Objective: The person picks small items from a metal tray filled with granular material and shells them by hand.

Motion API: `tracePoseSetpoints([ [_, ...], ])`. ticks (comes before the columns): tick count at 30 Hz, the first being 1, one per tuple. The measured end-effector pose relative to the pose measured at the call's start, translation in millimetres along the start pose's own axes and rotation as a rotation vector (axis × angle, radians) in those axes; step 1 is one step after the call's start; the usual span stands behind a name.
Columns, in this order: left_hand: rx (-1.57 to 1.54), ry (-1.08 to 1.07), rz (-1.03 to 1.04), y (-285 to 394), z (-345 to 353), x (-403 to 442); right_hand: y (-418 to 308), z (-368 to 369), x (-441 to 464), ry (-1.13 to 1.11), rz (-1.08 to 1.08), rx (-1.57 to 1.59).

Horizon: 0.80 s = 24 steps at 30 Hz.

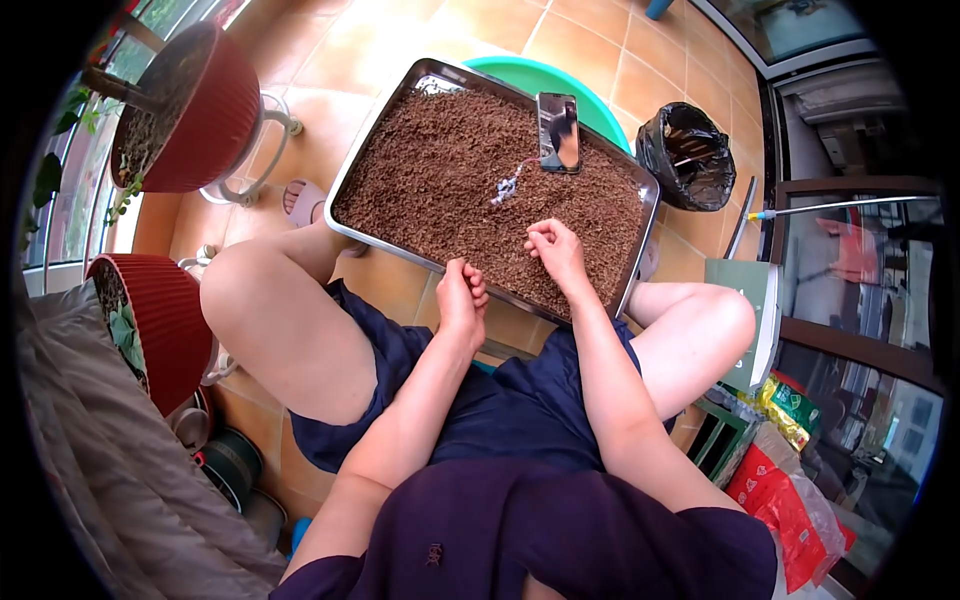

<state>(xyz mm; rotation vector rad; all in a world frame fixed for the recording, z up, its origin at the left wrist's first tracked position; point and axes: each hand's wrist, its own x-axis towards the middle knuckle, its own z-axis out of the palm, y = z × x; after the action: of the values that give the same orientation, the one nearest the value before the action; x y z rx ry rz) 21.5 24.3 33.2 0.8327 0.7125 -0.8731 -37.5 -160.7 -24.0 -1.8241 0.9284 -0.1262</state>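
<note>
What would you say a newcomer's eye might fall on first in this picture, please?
Most likely the metal tray of brown bits in front of the person, with a phone at its far side, right of the middle. Next come the hands, the left hand by the tray's near edge and the right hand over the bits. Two big red pots also stand out along the left.

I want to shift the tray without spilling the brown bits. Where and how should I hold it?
Probably hold the tray by the middles of its two short sides, left hand and right hand each coming from outside. It lies long side roughly across you, and the rim around the brown bits offers an edge; opposed grips should keep it level.
</note>
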Motion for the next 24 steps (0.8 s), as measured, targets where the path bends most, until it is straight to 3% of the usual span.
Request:
tracePoseSetpoints([
  [3,-0.058,0.025,-0.017,-4.4,-6.2,2.9,-34.0,2.0,-17.5,0.055,-0.192,-0.366],
  [9,-0.057,0.061,-0.044,-5.8,-12.8,3.6,-43.3,43.0,-2.8,0.055,-0.492,-0.498],
  [12,-0.07,0.063,-0.036,-1.8,-12.7,3.9,-36.9,55.9,5.7,0.044,-0.54,-0.603],
  [16,-0.107,0.083,0.01,3.0,-11.9,6.9,-33.6,45.6,-4.1,0.037,-0.475,-0.636],
  [21,-0.187,0.158,0.121,8.8,-11.2,13.1,-41.1,11.5,-25.4,0.028,-0.187,-0.463],
  [24,-0.189,0.161,0.134,11.6,-13.6,16.6,-29.2,7.4,-21.9,0.049,-0.163,-0.323],
])
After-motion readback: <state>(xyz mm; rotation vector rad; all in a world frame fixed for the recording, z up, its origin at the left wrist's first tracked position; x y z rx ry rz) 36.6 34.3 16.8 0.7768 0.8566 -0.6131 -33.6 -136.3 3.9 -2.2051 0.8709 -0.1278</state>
